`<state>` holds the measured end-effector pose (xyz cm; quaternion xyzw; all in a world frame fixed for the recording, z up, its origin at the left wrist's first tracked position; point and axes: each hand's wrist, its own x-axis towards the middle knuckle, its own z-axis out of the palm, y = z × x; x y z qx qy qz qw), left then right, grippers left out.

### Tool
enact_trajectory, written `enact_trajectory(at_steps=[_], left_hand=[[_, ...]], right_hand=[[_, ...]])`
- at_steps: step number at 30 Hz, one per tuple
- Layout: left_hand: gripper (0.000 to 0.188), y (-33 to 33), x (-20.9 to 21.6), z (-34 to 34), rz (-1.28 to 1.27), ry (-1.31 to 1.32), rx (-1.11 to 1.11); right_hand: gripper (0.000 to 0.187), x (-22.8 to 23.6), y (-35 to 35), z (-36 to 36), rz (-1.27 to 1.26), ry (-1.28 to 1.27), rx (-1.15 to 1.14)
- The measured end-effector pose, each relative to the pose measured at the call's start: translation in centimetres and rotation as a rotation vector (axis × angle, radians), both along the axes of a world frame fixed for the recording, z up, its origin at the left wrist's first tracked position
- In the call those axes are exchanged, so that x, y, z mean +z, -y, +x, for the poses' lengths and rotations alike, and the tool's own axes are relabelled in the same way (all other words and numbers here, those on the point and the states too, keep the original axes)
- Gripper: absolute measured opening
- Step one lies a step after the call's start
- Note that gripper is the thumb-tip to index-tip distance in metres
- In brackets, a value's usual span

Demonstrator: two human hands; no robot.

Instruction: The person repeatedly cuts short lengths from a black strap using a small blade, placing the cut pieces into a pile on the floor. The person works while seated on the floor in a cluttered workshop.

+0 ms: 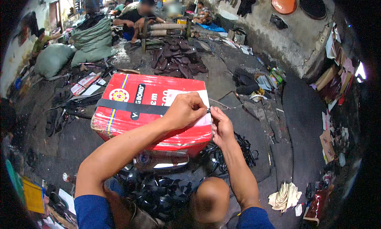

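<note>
A red cardboard box, wrapped in clear film, stands in front of me. A wide black band runs across its top, with a pale sheet at the top's right side. My left hand rests over the box's right end, fingers curled and pinched together. At the right edge my right hand is closed too, thumb and finger on a small black strip at the left fingertips. What lies inside the left fingers is hidden. A thin cord-like strand sticks out just beyond my hands.
Black strips lie heaped near my legs, and tangled black straps sit right of the box. Dark shoe-sole-like pieces are piled beyond it. Green sacks stand far left. A crumpled cream cloth lies at right. Other people sit at the back.
</note>
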<state>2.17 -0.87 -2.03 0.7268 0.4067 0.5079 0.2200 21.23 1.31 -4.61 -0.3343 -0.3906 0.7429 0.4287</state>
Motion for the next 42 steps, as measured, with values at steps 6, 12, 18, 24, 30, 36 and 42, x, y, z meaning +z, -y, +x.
enact_trajectory(at_steps=[6, 12, 18, 24, 30, 36, 42], left_hand=[[0.009, -1.2, -0.3, 0.0, 0.05, 0.025, 0.004], [0.009, -1.3, 0.3, 0.8, 0.032, 0.035, -0.016], [0.009, -1.1, 0.7, 0.2, -0.034, 0.033, -0.015], [0.008, -1.0, 0.7, -0.3, -0.023, -0.022, 0.0], [0.007, -1.7, 0.8, 0.3, -0.037, -0.013, -0.034], [0.007, -1.6, 0.9, 0.2, -0.099, 0.014, -0.046], [0.007, -1.6, 0.8, 0.3, -0.049, -0.003, -0.08]], right_hand=[[0.043, 0.8, -0.1, 0.1, -0.123, -0.057, 0.038], [0.048, 6.0, -4.6, -0.7, 0.642, 0.936, -0.181], [0.032, 1.5, -6.3, -1.8, 0.885, 1.001, -0.367], [0.026, -10.0, -5.9, -1.1, 0.712, 0.765, -0.483], [0.029, -28.3, -4.7, 4.3, 0.587, 0.962, -0.499], [0.023, -38.5, -1.9, 6.7, 0.443, 1.09, -0.517], [0.021, -39.7, -1.5, 7.8, 0.206, 1.225, -0.459]])
